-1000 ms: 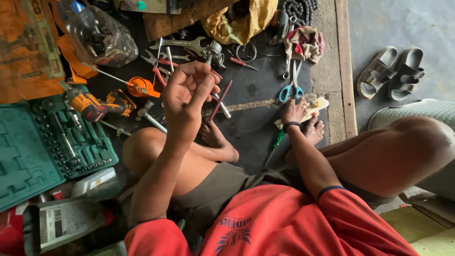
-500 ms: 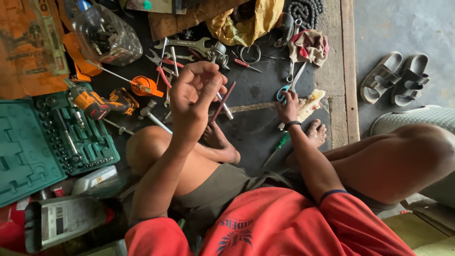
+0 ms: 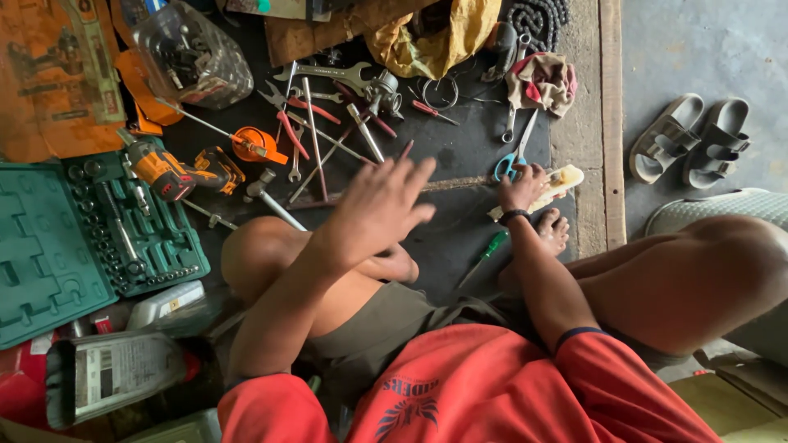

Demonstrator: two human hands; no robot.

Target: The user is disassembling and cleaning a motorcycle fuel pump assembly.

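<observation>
My left hand [image 3: 379, 207] hovers over the dark mat with fingers spread and nothing in it, blurred by motion. Just beyond it lie pliers with red handles [image 3: 289, 131], several wrenches [image 3: 324, 75] and thin rods. My right hand [image 3: 520, 187] is closed on the pale-handled end [image 3: 563, 178] of a long rusty rod [image 3: 460, 183] that lies on the mat. Blue-handled scissors [image 3: 509, 164] lie touching that hand. A green-handled screwdriver [image 3: 490, 248] rests by my bare foot [image 3: 553, 231].
A green socket set case [image 3: 49, 254] lies open at left, with an orange cordless drill [image 3: 168, 171] and an orange funnel [image 3: 250, 145] beside it. At the back are a clear plastic jar of parts [image 3: 193, 53], a yellow bag [image 3: 435, 33] and a rag [image 3: 542, 80]. Sandals [image 3: 694, 141] sit on the concrete at right.
My left hand was raised with fingers curled toward me; it has dropped forward and opened flat over the tools. My right hand stays on the rod.
</observation>
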